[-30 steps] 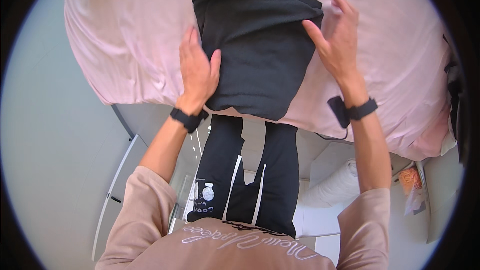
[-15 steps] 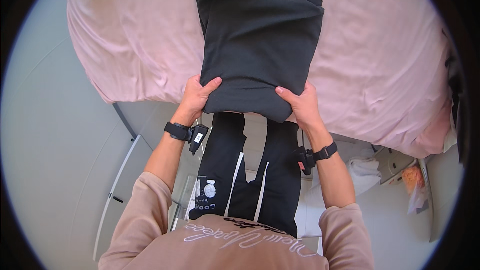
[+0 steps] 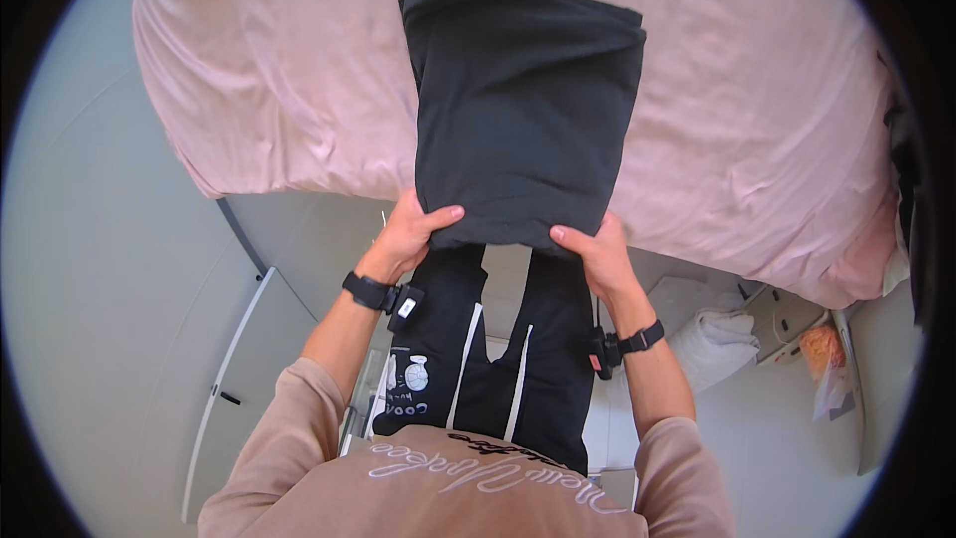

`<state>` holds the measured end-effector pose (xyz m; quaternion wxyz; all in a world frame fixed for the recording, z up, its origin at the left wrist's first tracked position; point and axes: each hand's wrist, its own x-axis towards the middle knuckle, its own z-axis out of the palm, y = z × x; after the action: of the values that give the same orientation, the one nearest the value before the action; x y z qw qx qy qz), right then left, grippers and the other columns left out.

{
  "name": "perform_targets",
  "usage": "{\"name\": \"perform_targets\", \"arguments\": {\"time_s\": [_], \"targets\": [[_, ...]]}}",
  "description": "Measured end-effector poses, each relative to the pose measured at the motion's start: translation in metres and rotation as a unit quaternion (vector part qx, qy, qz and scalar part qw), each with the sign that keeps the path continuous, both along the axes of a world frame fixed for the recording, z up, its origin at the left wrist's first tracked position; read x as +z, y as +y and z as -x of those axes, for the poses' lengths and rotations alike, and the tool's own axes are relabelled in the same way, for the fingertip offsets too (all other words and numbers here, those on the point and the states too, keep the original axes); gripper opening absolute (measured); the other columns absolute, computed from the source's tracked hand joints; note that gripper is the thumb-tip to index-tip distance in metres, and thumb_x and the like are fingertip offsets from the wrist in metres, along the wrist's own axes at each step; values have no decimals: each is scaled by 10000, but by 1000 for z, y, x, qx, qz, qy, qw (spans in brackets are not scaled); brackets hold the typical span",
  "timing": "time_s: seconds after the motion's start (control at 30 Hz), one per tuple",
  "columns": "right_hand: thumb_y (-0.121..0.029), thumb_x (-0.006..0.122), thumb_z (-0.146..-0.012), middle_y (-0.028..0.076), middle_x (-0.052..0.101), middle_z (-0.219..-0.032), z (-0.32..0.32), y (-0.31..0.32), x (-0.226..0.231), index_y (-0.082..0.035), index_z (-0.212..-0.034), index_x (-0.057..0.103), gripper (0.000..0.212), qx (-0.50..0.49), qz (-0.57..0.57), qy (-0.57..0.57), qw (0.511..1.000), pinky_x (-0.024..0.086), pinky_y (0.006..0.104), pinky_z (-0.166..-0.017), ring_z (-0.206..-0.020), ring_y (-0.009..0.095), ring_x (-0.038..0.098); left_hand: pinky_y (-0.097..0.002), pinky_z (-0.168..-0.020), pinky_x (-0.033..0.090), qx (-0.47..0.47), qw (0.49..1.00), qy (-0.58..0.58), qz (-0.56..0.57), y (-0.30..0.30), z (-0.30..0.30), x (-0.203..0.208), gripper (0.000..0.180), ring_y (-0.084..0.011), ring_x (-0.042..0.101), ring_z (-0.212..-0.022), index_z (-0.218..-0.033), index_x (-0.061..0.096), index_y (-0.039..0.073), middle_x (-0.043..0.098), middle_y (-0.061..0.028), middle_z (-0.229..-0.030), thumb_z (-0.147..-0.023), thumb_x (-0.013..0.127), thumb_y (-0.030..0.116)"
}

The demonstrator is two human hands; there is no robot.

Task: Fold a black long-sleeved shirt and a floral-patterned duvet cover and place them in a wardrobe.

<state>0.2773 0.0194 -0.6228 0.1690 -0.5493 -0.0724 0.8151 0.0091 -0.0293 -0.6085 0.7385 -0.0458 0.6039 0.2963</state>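
Observation:
A folded black garment [image 3: 523, 110] lies on a bed with a pink sheet [image 3: 269, 70], its near edge hanging just past the bed's edge. My left hand [image 3: 410, 231] grips the garment's near left corner, thumb on top. At the near right corner my right hand [image 3: 596, 251] holds the same edge, thumb on top too. Both wrists carry black bands. My legs in black trousers with white stripes stand below the hands.
The bed fills the upper half of the view. A grey floor [image 3: 110, 269] spreads to the left. At the right, below the bed's edge, sit a rolled white towel [image 3: 717, 339] and an orange packet [image 3: 822, 349].
My hands left the garment's two sides and came down to its near edge, where they now grip it. The garment has slid slightly toward me.

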Motion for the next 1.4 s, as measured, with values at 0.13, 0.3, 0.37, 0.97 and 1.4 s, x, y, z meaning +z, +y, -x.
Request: {"name": "perform_targets", "arguments": {"time_s": [0.13,0.3,0.37,0.97,1.4], "targets": [[-38,755,-761,108,650,-1079,-14,-17,17,43,-1168,553,461,29,77,-12,997,517,315,-848,-933,176,637,-267,-544,531,21,995,-39,94,-17,-13,26,316,-174,665,-719,-1143,541,-18,667,-97,-951,-855,658,42],[-182,696,-853,142,657,-882,-21,-7,27,24,-1091,523,360,54,131,-10,990,543,299,-546,-618,196,653,-282,-552,548,54,989,-58,128,-16,-16,36,235,-211,673,-693,-1085,575,-43,675,-133,-919,-886,617,75],[-221,674,-874,147,654,-876,-19,8,41,26,-1130,494,399,30,124,-16,992,543,294,-545,-627,203,660,-292,-560,554,63,986,-64,140,2,-13,44,241,-223,673,-678,-1089,580,-50,679,-152,-914,-899,601,97],[-138,797,-672,135,625,-1021,34,108,-14,-56,-1106,577,493,217,-605,-311,700,461,413,-840,-964,336,594,-437,-934,384,-454,527,548,-465,117,-37,-12,538,-345,481,-1169,-1118,565,16,528,-146,-1205,-685,789,245],[-397,747,-787,188,680,-763,47,152,-55,-6,-959,667,434,142,-494,-344,786,521,357,-669,-717,319,676,-456,-479,455,-467,506,554,-468,196,1,-73,358,-365,586,-527,-673,598,65,583,-159,-564,-908,593,336]]}}
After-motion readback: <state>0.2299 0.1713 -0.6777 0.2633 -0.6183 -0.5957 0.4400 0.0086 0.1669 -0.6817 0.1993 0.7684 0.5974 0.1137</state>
